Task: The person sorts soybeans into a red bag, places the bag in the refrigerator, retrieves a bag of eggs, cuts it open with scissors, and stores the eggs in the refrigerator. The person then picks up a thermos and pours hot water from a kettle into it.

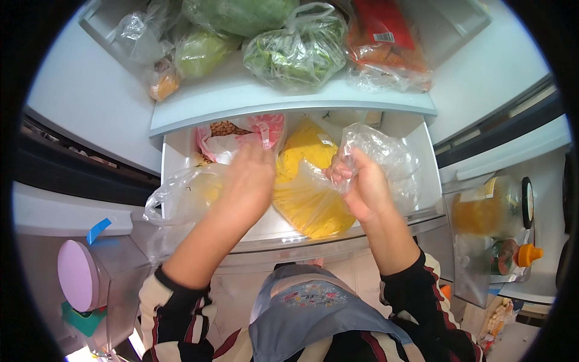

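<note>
In the open drawer point(422, 145), my right hand point(365, 187) is closed on a clear plastic bag point(386, 160), which spreads crumpled to its right. Beside that fist lies a see-through bag of yellow grain point(313, 205); whether it joins the gripped plastic I cannot tell. My left hand point(250, 172), blurred by motion, reaches to a pink-and-white bag point(271, 127), its fingertips at the bag's near edge. Brown nuts or beans point(226, 128) show through that bag's opening. Under my left wrist, another clear plastic bag point(187, 196) with something yellowish hangs partly over the drawer's front.
Above the drawer, a shelf point(289, 108) bears bagged green vegetables point(295, 51) and a red-orange package point(386, 42). Open fridge doors flank me. The right one holds a jar point(482, 208) and an orange-capped pouch point(509, 256); the left one, a lilac-lidded container point(78, 276).
</note>
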Motion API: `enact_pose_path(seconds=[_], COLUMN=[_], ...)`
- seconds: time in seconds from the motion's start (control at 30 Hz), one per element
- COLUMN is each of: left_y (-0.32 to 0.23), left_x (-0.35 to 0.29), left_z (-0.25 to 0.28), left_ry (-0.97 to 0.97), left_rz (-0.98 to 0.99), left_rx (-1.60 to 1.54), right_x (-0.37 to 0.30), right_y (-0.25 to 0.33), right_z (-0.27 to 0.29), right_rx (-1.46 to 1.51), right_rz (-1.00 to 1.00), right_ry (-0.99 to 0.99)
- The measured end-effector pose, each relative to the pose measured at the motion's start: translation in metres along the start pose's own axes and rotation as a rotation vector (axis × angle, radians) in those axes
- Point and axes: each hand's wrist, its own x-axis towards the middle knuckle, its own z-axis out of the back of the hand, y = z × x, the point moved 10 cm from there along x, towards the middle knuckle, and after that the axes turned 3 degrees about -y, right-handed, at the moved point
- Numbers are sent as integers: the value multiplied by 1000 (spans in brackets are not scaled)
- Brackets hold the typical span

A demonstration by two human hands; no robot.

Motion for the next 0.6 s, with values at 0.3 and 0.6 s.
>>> enact_pose_path(seconds=[0.3,0.6], left_y=[100,81], left_x=[-84,-106], left_z=[-11,42], left_ry=[289,79], left_rz=[383,265], left_rx=[274,303], right_x=[2,14], right_y=[-4,-12], right_z=[-5,-13], right_rx=[59,86], right_rz=[8,-28], right_ry=[7,6])
